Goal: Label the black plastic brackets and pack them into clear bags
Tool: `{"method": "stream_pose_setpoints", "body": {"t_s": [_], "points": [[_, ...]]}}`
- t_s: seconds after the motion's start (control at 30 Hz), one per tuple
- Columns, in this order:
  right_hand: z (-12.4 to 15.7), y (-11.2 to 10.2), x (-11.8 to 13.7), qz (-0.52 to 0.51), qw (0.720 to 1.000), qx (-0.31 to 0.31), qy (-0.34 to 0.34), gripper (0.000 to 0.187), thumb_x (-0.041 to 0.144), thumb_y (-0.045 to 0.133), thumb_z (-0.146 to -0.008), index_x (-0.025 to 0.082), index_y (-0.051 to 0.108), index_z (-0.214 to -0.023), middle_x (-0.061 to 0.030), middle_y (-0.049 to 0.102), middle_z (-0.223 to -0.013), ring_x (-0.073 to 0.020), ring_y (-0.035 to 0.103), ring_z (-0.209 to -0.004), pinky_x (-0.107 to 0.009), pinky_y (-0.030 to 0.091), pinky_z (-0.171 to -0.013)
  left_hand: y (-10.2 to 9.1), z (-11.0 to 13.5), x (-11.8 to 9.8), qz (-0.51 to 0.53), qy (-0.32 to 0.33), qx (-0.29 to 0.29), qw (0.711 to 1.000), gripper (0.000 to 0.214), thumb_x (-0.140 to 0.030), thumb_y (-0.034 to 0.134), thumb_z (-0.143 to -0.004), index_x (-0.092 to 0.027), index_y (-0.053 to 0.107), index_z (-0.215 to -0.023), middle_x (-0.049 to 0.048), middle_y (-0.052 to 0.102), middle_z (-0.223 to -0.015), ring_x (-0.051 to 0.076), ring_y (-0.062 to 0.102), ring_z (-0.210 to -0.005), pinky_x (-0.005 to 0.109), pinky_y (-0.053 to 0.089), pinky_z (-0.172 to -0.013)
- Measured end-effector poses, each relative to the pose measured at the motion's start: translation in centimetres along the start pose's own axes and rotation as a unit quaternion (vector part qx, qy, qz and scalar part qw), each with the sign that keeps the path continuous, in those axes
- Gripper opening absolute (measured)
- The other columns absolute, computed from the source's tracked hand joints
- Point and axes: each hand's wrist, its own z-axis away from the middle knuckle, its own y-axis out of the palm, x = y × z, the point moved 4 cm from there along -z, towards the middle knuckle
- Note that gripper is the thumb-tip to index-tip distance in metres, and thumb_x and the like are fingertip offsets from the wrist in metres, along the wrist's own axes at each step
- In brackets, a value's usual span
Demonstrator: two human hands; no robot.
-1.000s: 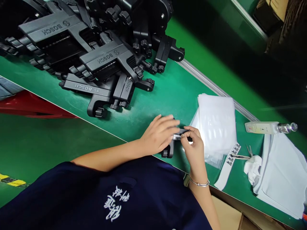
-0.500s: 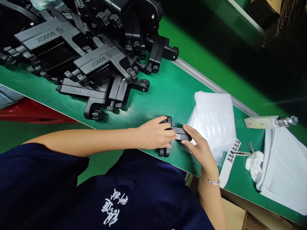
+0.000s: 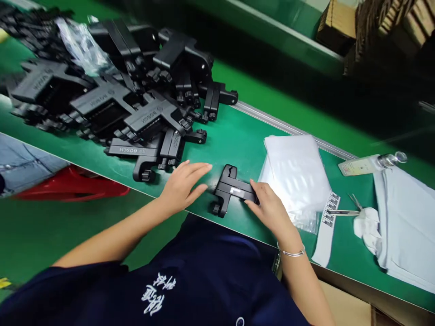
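Note:
A small black T-shaped plastic part [image 3: 228,189] with a small label on it lies on the green bench [image 3: 238,136] in front of me. My right hand [image 3: 268,209] grips its right end with the fingers closed on it. My left hand [image 3: 183,183] has come off the part and hovers just left of it, fingers stretched out and holding nothing. It is between the part and the nearest black part of the pile [image 3: 146,156].
A heap of black plastic parts marked BOSCH [image 3: 112,90] fills the bench's left. A stack of clear plastic bags [image 3: 295,174] lies right of the part. Further right are a label strip [image 3: 329,216], tweezers [image 3: 343,211], a white cloth [image 3: 369,226], a bottle [image 3: 370,164] and grey sheets [image 3: 408,217].
My left hand let go of the black part and moved left, opening out. The right hand stayed at the part's right end. The camera tilted, showing more of the pile.

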Motion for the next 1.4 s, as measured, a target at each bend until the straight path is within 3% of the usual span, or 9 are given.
{"method": "stream_pose_setpoints", "body": {"t_s": [0.13, 0.23, 0.33, 0.43, 0.6, 0.77, 1.0, 1.17, 1.4], "points": [[4.3, -1.1, -0.3, 0.007, 0.992, -0.127, 0.001, 0.047, 0.033, 0.059, -0.092, 0.024, 0.046, -0.136, -0.0144, 0.059, -0.117, -0.0302, 0.059, -0.108, -0.051, 0.053, -0.092, 0.3, -4.0, -0.8, 0.072, -0.085, -0.065, 0.992, 0.031, -0.030, 0.040, -0.097, -0.018, 0.066, -0.107, 0.0067, 0.070, -0.105, 0.019, 0.064, -0.100, 0.031, 0.051, -0.090], [9.6, -1.8, -3.0, -0.060, 0.951, -0.291, 0.085, 0.044, 0.032, 0.063, -0.088, 0.025, 0.048, -0.128, -0.0113, 0.056, -0.116, -0.0264, 0.058, -0.108, -0.047, 0.053, -0.091, 4.2, -8.8, -4.9, 0.065, -0.034, 0.052, 0.996, 0.028, -0.026, 0.040, -0.097, -0.020, 0.067, -0.099, 0.0045, 0.070, -0.100, 0.019, 0.064, -0.096, 0.031, 0.051, -0.086], [14.2, -1.5, -5.9, -0.173, 0.868, -0.442, 0.145, 0.043, 0.034, 0.067, -0.082, 0.023, 0.049, -0.120, -0.0092, 0.053, -0.111, -0.0230, 0.059, -0.104, -0.042, 0.054, -0.089, 10.6, -12.4, -12.2, 0.015, 0.091, 0.237, 0.967, 0.025, -0.025, 0.041, -0.097, -0.021, 0.066, -0.102, 0.0060, 0.068, -0.108, 0.021, 0.061, -0.106, 0.032, 0.049, -0.088], [17.1, -1.0, -6.9, -0.223, 0.809, -0.518, 0.167, 0.047, 0.034, 0.070, -0.076, 0.023, 0.047, -0.116, -0.0076, 0.053, -0.108, -0.0214, 0.060, -0.099, -0.041, 0.052, -0.087, 16.4, -13.8, -18.8, 0.004, 0.166, 0.301, 0.939, 0.020, -0.031, 0.056, -0.091, -0.018, 0.065, -0.103, 0.0104, 0.067, -0.110, 0.026, 0.060, -0.109, 0.034, 0.050, -0.085], [19.9, -1.7, -6.3, -0.159, 0.793, -0.559, 0.181, 0.044, 0.032, 0.067, -0.077, 0.026, 0.045, -0.114, -0.0062, 0.051, -0.104, -0.0207, 0.058, -0.095, -0.039, 0.052, -0.083, 21.2, -14.9, -21.1, 0.006, 0.181, 0.349, 0.920, 0.021, -0.022, 0.048, -0.092, -0.013, 0.068, -0.092, 0.0137, 0.070, -0.099, 0.027, 0.065, -0.097, 0.033, 0.049, -0.076], [20.7, -2.4, -6.6, -0.136, 0.802, -0.556, 0.170, 0.042, 0.030, 0.063, -0.079, 0.027, 0.043, -0.116, -0.0066, 0.049, -0.106, -0.0219, 0.058, -0.097, -0.040, 0.052, -0.085, 19.4, -17.3, -18.8, 0.030, 0.181, 0.389, 0.903, 0.024, -0.015, 0.047, -0.087, -0.018, 0.071, -0.085, 0.0029, 0.073, -0.088, 0.017, 0.066, -0.081, 0.024, 0.046, -0.068], [19.7, -3.4, -6.8, -0.127, 0.822, -0.544, 0.113, 0.044, 0.024, 0.063, -0.080, 0.029, 0.044, -0.120, -0.0079, 0.048, -0.111, -0.0242, 0.055, -0.107, -0.045, 0.051, -0.092, 11.3, -16.9, -15.5, -0.055, 0.174, 0.292, 0.939, 0.019, -0.031, 0.051, -0.090, -0.018, 0.065, -0.088, 0.0076, 0.069, -0.095, 0.022, 0.062, -0.089, 0.028, 0.044, -0.065], [19.2, -3.7, -7.0, -0.122, 0.826, -0.537, 0.118, 0.042, 0.028, 0.066, -0.080, 0.026, 0.046, -0.117, -0.0091, 0.049, -0.112, -0.0247, 0.056, -0.110, -0.047, 0.050, -0.096, 7.4, -12.2, -9.3, -0.121, 0.226, 0.204, 0.945, 0.033, -0.015, 0.035, -0.092, -0.019, 0.066, -0.102, 0.0100, 0.069, -0.092, 0.023, 0.063, -0.086, 0.030, 0.049, -0.065], [16.2, -3.3, -6.5, -0.380, 0.776, -0.473, 0.175, 0.048, 0.046, 0.073, -0.076, 0.025, 0.053, -0.114, -0.0085, 0.062, -0.104, -0.0241, 0.064, -0.096, -0.043, 0.055, -0.086, 7.3, -3.5, -6.8, -0.031, 0.212, 0.304, 0.928, 0.039, -0.028, 0.029, -0.100, -0.022, 0.067, -0.095, 0.0057, 0.073, -0.091, 0.019, 0.069, -0.084, 0.029, 0.053, -0.074]]}}
